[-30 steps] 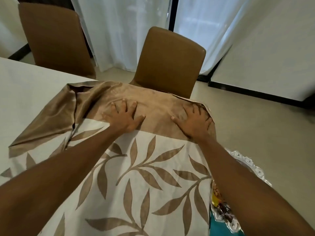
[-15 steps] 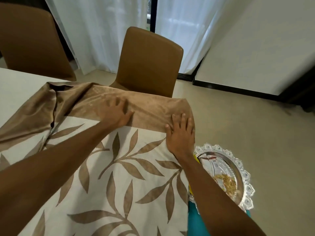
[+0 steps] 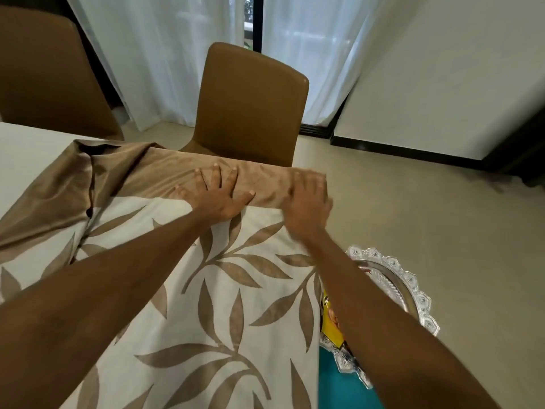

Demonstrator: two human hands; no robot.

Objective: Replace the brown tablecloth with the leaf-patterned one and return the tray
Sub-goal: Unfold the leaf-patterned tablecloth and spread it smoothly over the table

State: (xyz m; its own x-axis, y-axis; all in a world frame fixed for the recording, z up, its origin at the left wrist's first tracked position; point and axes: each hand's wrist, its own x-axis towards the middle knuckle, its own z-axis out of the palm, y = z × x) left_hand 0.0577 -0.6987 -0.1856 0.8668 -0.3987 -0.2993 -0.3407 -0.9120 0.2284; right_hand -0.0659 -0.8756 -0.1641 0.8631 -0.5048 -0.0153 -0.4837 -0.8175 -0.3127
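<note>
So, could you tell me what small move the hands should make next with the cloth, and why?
Probably slide the left hand leftward along the brown fabric toward its bunched fold. That hand and the right hand press flat where the strip lies smooth, while its left part is folded over and rumpled beside the leaf-patterned cloth.

Soft daylight enters through the curtains (image 3: 165,54); the right hand (image 3: 306,202) is motion-blurred.
</note>
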